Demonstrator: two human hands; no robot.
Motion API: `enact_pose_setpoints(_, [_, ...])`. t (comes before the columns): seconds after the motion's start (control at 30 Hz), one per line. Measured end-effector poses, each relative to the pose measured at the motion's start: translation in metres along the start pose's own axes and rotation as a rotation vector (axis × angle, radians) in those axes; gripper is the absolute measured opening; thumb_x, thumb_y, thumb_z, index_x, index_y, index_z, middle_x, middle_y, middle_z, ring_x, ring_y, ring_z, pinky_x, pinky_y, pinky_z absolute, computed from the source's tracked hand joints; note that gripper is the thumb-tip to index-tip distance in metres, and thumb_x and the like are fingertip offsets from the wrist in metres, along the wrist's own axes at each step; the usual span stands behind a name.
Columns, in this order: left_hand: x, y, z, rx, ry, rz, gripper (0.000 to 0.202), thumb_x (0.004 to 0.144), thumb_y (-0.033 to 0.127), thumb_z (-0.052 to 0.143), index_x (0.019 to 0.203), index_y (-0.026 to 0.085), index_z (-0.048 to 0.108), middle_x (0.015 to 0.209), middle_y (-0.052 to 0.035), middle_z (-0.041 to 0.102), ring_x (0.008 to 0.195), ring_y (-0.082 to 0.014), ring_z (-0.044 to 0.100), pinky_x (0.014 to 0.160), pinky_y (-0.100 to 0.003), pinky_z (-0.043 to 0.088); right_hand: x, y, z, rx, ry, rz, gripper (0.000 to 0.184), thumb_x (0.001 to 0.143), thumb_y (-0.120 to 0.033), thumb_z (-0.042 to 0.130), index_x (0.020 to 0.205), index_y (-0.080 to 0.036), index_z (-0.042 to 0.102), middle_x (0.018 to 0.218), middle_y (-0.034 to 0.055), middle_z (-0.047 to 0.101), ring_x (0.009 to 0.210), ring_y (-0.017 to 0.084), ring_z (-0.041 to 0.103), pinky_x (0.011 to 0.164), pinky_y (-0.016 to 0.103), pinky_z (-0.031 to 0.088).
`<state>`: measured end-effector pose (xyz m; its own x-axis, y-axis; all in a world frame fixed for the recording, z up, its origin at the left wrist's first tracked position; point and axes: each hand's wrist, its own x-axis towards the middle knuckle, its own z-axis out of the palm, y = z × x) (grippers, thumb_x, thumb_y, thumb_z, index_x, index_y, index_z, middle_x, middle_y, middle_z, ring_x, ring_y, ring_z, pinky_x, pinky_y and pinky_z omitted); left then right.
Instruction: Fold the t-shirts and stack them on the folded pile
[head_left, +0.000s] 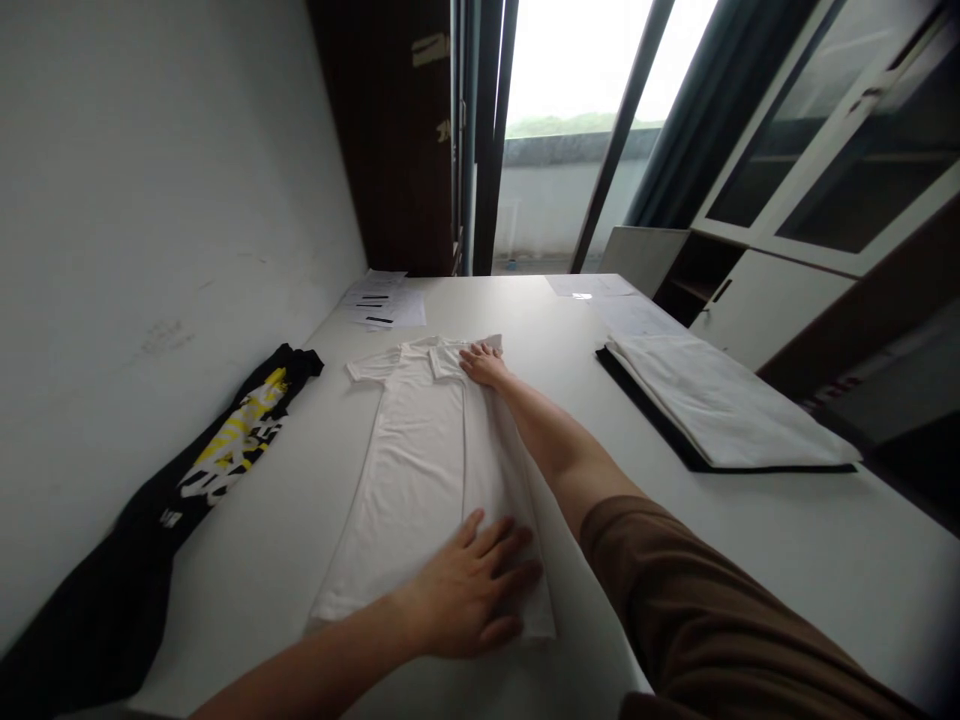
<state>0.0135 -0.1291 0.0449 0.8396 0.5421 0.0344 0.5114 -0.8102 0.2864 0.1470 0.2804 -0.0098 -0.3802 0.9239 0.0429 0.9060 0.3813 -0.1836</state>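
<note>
A white T-shirt [416, 450] lies on the white table, its right side folded inward over the body with one sleeve on top. The other sleeve sticks out to the left near the collar end. My left hand [476, 590] rests on the folded part close to the hem, fingers spread and slightly blurred. Up at the shoulder end, my right hand [484, 364] presses down on the fabric near the folded sleeve, its fingers stretched out. Neither hand grasps anything.
A black garment with yellow and white print [232, 440] lies along the wall at left. At right, folded white cloth [720, 400] sits on black cloth [652, 410]. Papers [386, 300] with small dark items lie at the table's [480, 300] far left; more papers [592, 287] lie far right.
</note>
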Motion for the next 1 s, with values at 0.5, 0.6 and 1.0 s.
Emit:
enact_pose_setpoints(0.5, [-0.046, -0.043, -0.023, 0.111, 0.227, -0.376, 0.052, 0.097, 0.036, 0.056, 0.147, 0.024, 0.047, 0.160, -0.0109, 0.037, 0.149, -0.0295, 0.031, 0.121, -0.056, 0.026, 0.008, 0.020, 0.001, 0.030, -0.060, 0.079, 0.063, 0.101, -0.060, 0.035, 0.156, -0.031, 0.038, 0.168, 0.0092, 0.020, 0.153, 0.036, 0.014, 0.120, 0.059, 0.014])
enact_pose_setpoints(0.6, [-0.089, -0.071, -0.031, 0.192, 0.347, -0.634, 0.044, 0.097, 0.031, 0.055, 0.140, 0.022, 0.053, 0.145, -0.0124, 0.053, 0.135, -0.0285, 0.047, 0.113, -0.051, 0.039, 0.011, 0.003, 0.001, 0.024, 0.031, 0.106, 0.059, 0.100, -0.055, 0.042, 0.150, -0.025, 0.048, 0.161, 0.0142, 0.035, 0.150, 0.038, 0.021, 0.117, 0.060, 0.019])
enact_pose_setpoints(1.0, [-0.136, -0.034, -0.014, 0.346, 0.215, -1.045, 0.031, 0.099, 0.043, 0.050, 0.112, 0.018, 0.061, 0.105, -0.0097, 0.062, 0.095, -0.0266, 0.061, 0.087, -0.039, 0.047, 0.039, -0.245, 0.018, 0.333, 0.083, -0.226, 0.063, 0.098, -0.054, 0.050, 0.153, -0.024, 0.038, 0.140, 0.0137, 0.056, 0.127, 0.032, 0.053, 0.103, 0.043, 0.044])
